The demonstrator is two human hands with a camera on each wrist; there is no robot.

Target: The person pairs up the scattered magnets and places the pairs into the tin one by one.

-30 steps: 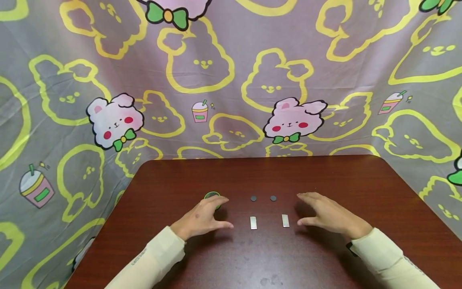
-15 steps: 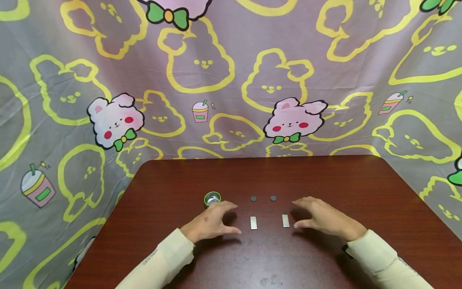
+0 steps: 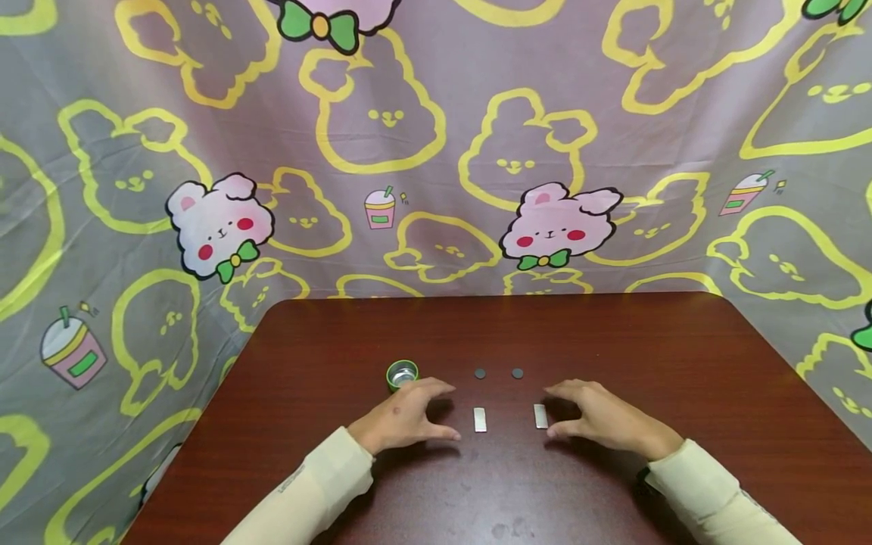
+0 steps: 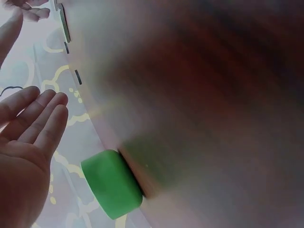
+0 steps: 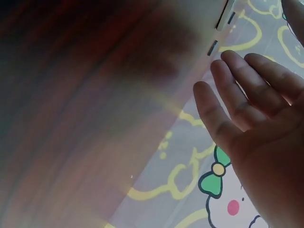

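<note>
My left hand (image 3: 409,418) hovers over the table with fingers spread from the thumb, holding nothing. Just behind it stands a small round green tin (image 3: 402,374) with a silvery inside; the left wrist view shows its green side (image 4: 112,184). My right hand (image 3: 613,416) mirrors it on the other side, also holding nothing, its thumb tip close to a pale flat rectangular piece (image 3: 541,416). A second such rectangle (image 3: 480,420) lies between the hands, nearer the left. Farther back lie two small dark grey discs, a left disc (image 3: 480,374) and a right disc (image 3: 518,374).
The brown wooden table (image 3: 504,492) has rounded far corners. A grey patterned cloth (image 3: 436,151) with bunny drawings hangs behind it and along its sides.
My left hand has moved right and toward me, uncovering the green tin. My right hand has shifted left, closer to the right rectangle. The tin, discs and rectangles stay put.
</note>
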